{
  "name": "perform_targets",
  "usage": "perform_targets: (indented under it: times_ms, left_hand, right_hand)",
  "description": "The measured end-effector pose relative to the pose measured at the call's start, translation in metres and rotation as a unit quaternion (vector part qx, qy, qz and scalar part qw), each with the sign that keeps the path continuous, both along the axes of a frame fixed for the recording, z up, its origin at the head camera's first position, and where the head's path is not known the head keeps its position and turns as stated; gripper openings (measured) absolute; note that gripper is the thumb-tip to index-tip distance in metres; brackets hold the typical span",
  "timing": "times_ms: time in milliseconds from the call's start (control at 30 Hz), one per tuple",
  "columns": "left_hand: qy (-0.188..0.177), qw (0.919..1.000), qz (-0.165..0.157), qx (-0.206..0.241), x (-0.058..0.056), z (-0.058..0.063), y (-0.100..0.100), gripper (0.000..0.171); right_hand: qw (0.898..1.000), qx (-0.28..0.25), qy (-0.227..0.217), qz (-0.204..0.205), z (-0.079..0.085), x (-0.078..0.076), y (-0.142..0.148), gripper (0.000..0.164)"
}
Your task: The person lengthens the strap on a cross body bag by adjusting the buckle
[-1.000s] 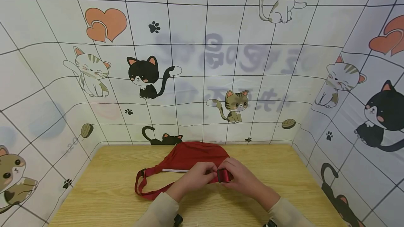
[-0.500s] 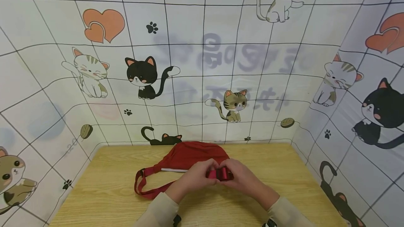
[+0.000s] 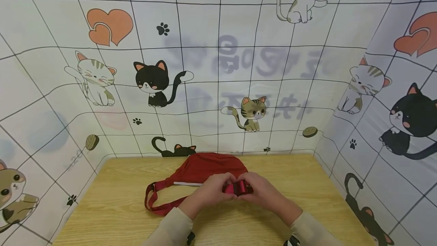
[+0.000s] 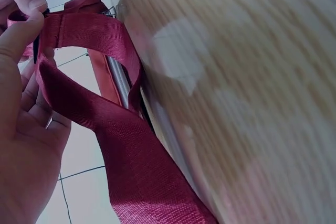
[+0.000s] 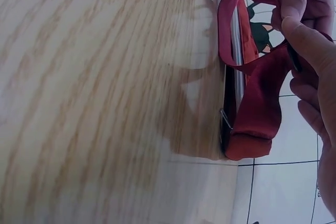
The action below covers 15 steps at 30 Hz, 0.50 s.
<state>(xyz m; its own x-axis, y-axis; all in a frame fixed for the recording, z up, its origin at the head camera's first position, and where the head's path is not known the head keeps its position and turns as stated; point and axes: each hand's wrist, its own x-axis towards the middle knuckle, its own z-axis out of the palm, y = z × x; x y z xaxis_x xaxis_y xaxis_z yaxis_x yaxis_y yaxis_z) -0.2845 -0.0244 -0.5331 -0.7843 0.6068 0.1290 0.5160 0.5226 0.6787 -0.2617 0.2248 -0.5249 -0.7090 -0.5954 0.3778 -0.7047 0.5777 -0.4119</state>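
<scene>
A red waist bag [image 3: 213, 165] lies at the back of the table, its white-edged zip side facing me. Its red strap [image 3: 167, 210] loops out to the left and comes round in front to both hands. My left hand [image 3: 211, 192] pinches the strap just left of a dark slider buckle [image 3: 236, 189]. From the other side my right hand [image 3: 265, 194] pinches the folded webbing at the buckle. The hands nearly meet, thumbs close together. In the left wrist view the webbing [image 4: 134, 166] hangs in a twisted loop. Fingers partly cover the buckle in both wrist views.
The wooden table [image 3: 112, 200] ends at a white wall sheet [image 3: 205, 86] printed with cats and black grid lines. A second slider [image 3: 154, 187] sits on the strap's left part. The sheet also stands close on the left and right sides.
My left thumb has shifted down and the fingers have spread, so red webbing now shows left of the buckle. The right hand has stayed nearly in place. The bag has not moved.
</scene>
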Motion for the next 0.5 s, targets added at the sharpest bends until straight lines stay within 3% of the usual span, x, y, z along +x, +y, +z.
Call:
perform_targets:
  times_ms: [367, 500]
  left_hand:
    - [0.025, 0.9994, 0.003, -0.026, -0.0016, -0.0026, -0.0019, 0.046]
    - [0.030, 0.9992, 0.002, -0.025, -0.0008, -0.0019, -0.0038, 0.046]
  right_hand:
    - [0.998, -0.032, 0.042, 0.033, -0.0056, -0.0069, 0.0026, 0.041]
    - [0.997, -0.056, 0.034, 0.039, -0.0061, -0.0067, 0.0032, 0.040]
